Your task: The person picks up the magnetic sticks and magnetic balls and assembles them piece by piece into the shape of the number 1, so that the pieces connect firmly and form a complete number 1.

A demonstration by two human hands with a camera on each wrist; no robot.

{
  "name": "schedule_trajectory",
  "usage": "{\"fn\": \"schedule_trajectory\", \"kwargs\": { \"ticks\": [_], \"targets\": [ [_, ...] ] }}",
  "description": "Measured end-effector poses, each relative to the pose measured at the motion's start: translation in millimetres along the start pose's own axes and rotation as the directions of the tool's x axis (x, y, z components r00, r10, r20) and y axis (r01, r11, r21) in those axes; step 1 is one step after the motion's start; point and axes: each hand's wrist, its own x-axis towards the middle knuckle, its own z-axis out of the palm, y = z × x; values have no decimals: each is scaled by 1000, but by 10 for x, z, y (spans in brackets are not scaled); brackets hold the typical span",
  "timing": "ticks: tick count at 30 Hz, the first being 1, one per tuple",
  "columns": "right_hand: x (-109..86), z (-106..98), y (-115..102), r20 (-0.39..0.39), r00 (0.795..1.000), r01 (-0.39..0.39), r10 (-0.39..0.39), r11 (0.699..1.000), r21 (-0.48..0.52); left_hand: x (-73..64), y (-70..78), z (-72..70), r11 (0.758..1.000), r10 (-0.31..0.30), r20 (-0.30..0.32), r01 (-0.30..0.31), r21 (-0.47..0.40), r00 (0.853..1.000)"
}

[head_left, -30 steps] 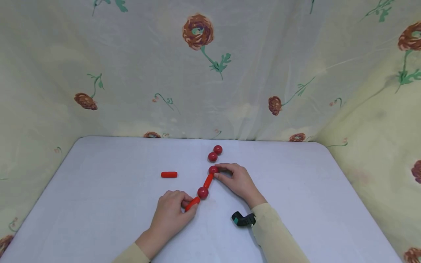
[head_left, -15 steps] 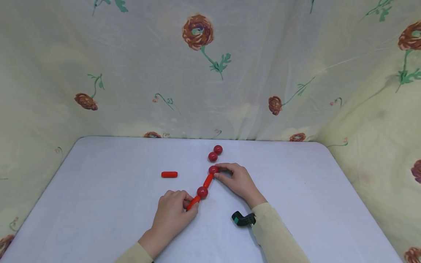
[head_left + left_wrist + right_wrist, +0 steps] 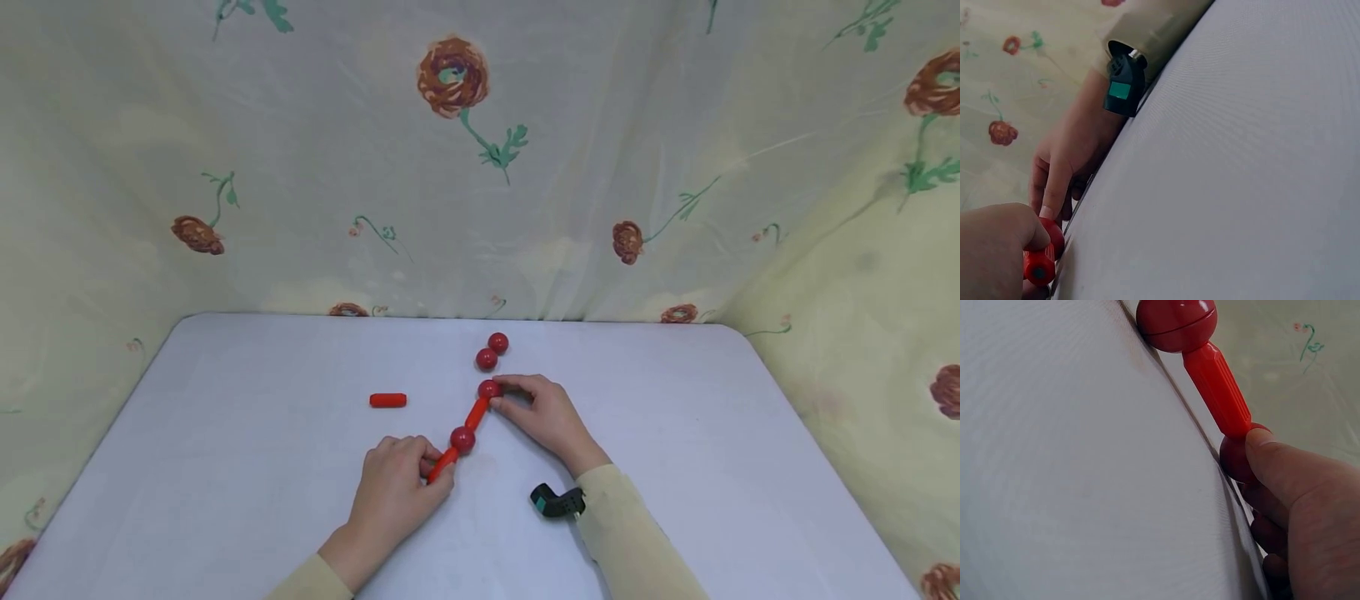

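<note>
My left hand (image 3: 396, 485) pinches a short red rod (image 3: 443, 463), whose far end meets a dark red ball (image 3: 462, 440). From that ball a second red rod (image 3: 476, 413) runs to another red ball (image 3: 490, 389), held between the thumb and fingers of my right hand (image 3: 546, 419). In the right wrist view, the ridged rod (image 3: 1217, 390) joins the two balls in a line. The left wrist view shows the near end of the pinched rod (image 3: 1039, 271) beside my thumb.
Two loose red balls (image 3: 487, 359) lie together beyond the right hand. A single red rod (image 3: 387, 400) lies to the left on the white table (image 3: 225, 450). A black wrist device (image 3: 557, 501) is at the right sleeve. Flowered cloth (image 3: 315, 167) hangs behind.
The rod in my left hand has moved slightly up and right against the middle ball, lining up more with it. My right hand has stayed on the far ball.
</note>
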Motion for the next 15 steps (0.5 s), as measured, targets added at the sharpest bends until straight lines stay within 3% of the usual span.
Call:
{"fn": "schedule_trajectory", "kwargs": {
  "ticks": [9, 15],
  "targets": [
    [-134, 0, -66, -123, 992, -21, 31, 997, 76, 11, -11, 4, 1000, -10, 13, 10, 1, 1000],
    [-230, 49, -184, -114, 991, -48, 69, 983, 177, -1, -7, -26, 1000, -20, 12, 20, -5, 1000]
  ]
}}
